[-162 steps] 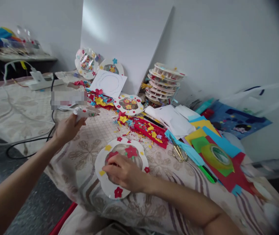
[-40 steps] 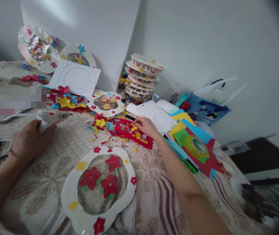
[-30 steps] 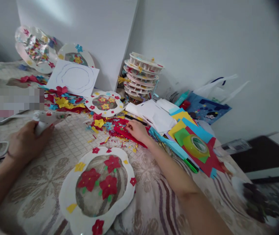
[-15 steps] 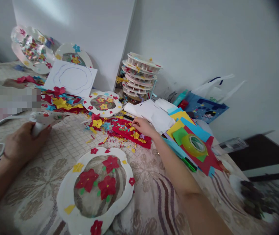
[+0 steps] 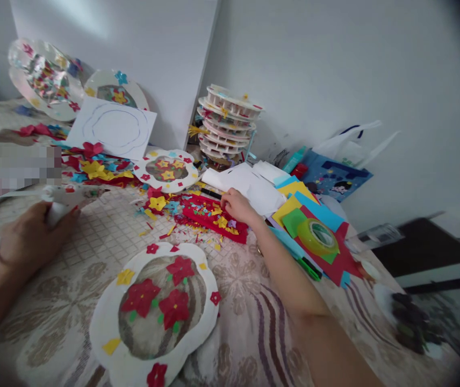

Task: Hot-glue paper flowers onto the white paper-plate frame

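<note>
My left hand (image 5: pixel 38 231) is wrapped round a white glue gun (image 5: pixel 63 203) at the left, its nozzle pointing right. My right hand (image 5: pixel 239 207) is over the right part of a red tray-like piece (image 5: pixel 201 215) strewn with small coloured paper bits. Its fingers are bent together, and anything between them is too small to make out. Nearest me lies a white scalloped frame (image 5: pixel 107 317) with a clear centre, red paper flowers (image 5: pixel 173 308) and green dots. Red and yellow pieces dot its rim.
Behind stand a stack of white rings (image 5: pixel 230 126), a drawn outline sheet (image 5: pixel 113 129) and a smaller decorated frame (image 5: pixel 141 171). Paper scraps (image 5: pixel 96 169) lie at left. Coloured sheets (image 5: pixel 329 212), a tape roll (image 5: pixel 317 236) and a blue bag (image 5: pixel 337 177) are at right.
My right hand has shifted slightly right over the red piece, its fingers drawn in more. The whole view has moved a little; my left hand keeps its hold on the glue gun.
</note>
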